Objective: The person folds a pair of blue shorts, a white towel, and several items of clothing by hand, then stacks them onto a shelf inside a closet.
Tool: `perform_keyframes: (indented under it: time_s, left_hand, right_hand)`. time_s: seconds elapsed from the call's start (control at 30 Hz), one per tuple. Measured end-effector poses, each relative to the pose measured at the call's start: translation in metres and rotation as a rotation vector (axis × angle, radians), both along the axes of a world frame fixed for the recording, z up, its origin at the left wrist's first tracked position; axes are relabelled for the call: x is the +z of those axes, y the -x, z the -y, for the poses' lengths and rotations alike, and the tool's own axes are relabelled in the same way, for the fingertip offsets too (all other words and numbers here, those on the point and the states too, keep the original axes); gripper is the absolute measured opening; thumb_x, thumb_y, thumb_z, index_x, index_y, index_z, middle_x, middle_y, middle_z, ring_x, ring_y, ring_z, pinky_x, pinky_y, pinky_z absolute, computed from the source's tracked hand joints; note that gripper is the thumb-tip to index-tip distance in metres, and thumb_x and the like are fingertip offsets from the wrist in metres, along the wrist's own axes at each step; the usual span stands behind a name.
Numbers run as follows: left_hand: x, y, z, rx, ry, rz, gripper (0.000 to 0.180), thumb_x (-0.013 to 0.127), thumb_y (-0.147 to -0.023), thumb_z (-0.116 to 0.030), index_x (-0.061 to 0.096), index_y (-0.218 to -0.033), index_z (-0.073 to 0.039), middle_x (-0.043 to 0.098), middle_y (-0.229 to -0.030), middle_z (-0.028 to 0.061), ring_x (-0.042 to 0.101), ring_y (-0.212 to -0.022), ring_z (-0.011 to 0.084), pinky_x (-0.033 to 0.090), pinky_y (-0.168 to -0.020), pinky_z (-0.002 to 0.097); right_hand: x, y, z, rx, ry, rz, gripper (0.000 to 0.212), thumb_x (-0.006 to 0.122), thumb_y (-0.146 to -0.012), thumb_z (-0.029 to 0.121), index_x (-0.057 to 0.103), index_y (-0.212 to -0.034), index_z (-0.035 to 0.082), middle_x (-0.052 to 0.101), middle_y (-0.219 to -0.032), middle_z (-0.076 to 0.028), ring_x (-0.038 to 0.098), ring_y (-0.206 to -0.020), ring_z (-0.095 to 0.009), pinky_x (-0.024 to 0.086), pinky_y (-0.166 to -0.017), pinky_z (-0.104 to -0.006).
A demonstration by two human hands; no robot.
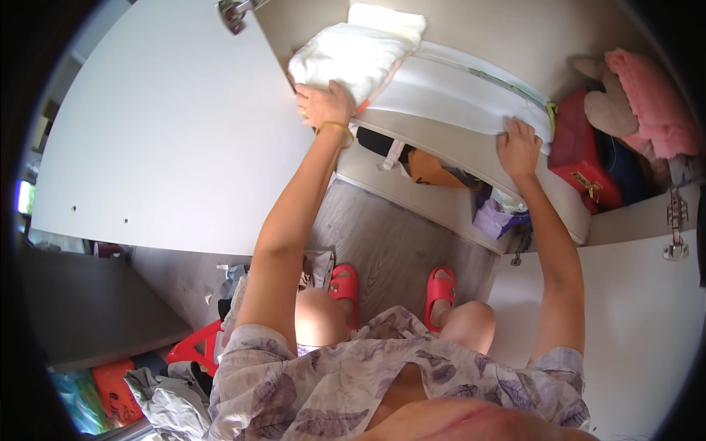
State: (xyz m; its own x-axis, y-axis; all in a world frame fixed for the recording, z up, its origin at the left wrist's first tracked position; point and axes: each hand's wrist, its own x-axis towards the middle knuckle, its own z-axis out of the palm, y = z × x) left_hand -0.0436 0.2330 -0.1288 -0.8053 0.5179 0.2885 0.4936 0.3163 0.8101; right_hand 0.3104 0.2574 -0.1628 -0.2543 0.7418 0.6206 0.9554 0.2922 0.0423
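A folded white cloth bundle lies at the left of the cupboard shelf. My left hand rests against its near edge, thumb and fingers apart; a yellow bangle is on the wrist. Along the shelf to the right stretches a flat white sheet-like piece, with a narrow greyish strip along its far side. My right hand presses on its right end near the shelf edge, fingers spread and slightly bent. Neither hand grips anything that I can make out.
A red box with a gold clasp and folded pink fabric crowd the shelf's right end. Below are an orange-brown item and a purple bag. White doors stand open both sides. A red stool is at lower left.
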Motion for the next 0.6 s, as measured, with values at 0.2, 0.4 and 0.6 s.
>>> perform_keyframes:
  time_s: [0.2, 0.4, 0.6]
  left_hand:
    - [0.047, -0.012, -0.038, -0.486, -0.234, -1.023, 0.051, 0.059, -0.076, -0.036, 0.056, -0.113, -0.001, 0.054, -0.114, 0.0248, 0.049, -0.108, 0.0388, 0.043, -0.088, 0.0423]
    - [0.076, -0.066, -0.144, -0.829, 0.486, -0.907, 0.052, 0.05, -0.084, -0.043, 0.055, -0.118, -0.003, 0.055, -0.116, 0.0211, 0.048, -0.111, 0.0379, 0.043, -0.09, 0.0411]
    - [0.052, -0.088, -0.212, -0.708, 0.852, -0.503, 0.05, 0.049, -0.084, -0.045, 0.053, -0.123, -0.015, 0.048, -0.128, 0.018, 0.04, -0.123, 0.0341, 0.038, -0.096, 0.0443]
  right_hand:
    - [0.004, 0.006, 0.001, 0.023, 0.026, -0.053, 0.032, 0.055, -0.074, 0.019, 0.058, -0.104, 0.008, 0.057, -0.11, -0.008, 0.049, -0.106, -0.023, 0.035, -0.085, -0.041]
    - [-0.002, -0.005, -0.002, 0.013, -0.031, -0.055, 0.032, 0.057, -0.071, 0.02, 0.058, -0.1, 0.007, 0.058, -0.107, -0.008, 0.05, -0.103, -0.024, 0.036, -0.082, -0.0416]
    - [0.0, -0.006, 0.002, 0.011, 0.013, -0.041, 0.03, 0.057, -0.071, 0.017, 0.058, -0.099, 0.006, 0.058, -0.106, -0.009, 0.05, -0.101, -0.025, 0.036, -0.081, -0.041]
